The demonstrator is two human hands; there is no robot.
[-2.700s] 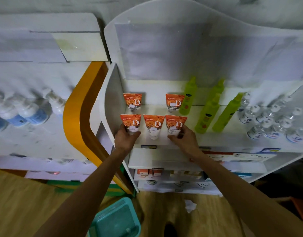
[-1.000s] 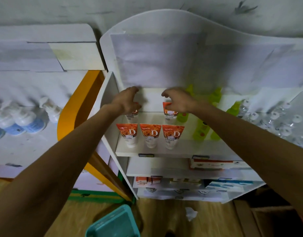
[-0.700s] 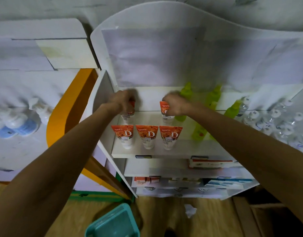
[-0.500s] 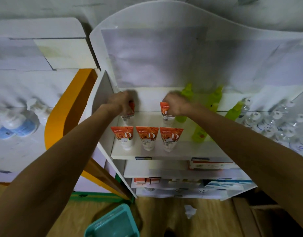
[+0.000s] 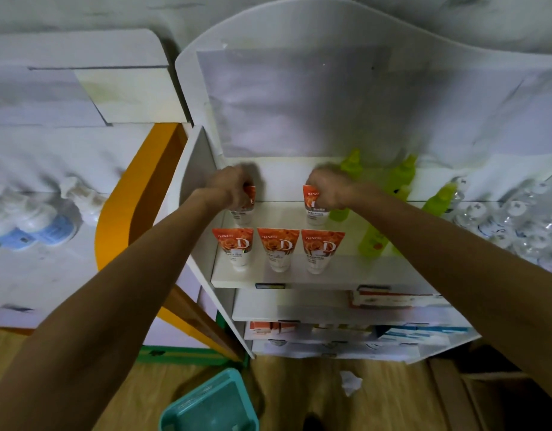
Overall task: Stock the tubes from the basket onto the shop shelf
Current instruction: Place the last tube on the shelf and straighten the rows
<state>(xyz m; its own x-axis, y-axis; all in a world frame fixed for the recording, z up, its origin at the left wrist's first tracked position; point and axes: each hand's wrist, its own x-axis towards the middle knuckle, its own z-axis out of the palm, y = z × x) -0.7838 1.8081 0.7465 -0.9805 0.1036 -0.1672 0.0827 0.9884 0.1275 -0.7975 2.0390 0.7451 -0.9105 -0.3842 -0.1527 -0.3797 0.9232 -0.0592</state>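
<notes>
hands: moved to rear row | left hand (image 5: 229, 189) grips back-left tube (image 5: 248, 203) | right hand (image 5: 329, 189) grips back-right tube (image 5: 312, 203)

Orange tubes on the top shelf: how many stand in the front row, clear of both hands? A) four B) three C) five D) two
B: three orange tubes stand side by side at the shelf front, while the left hand and right hand each grip another tube in the row behind.

Both forearms and hands (image 5: 231, 186) are bare, sleeveless.
</notes>
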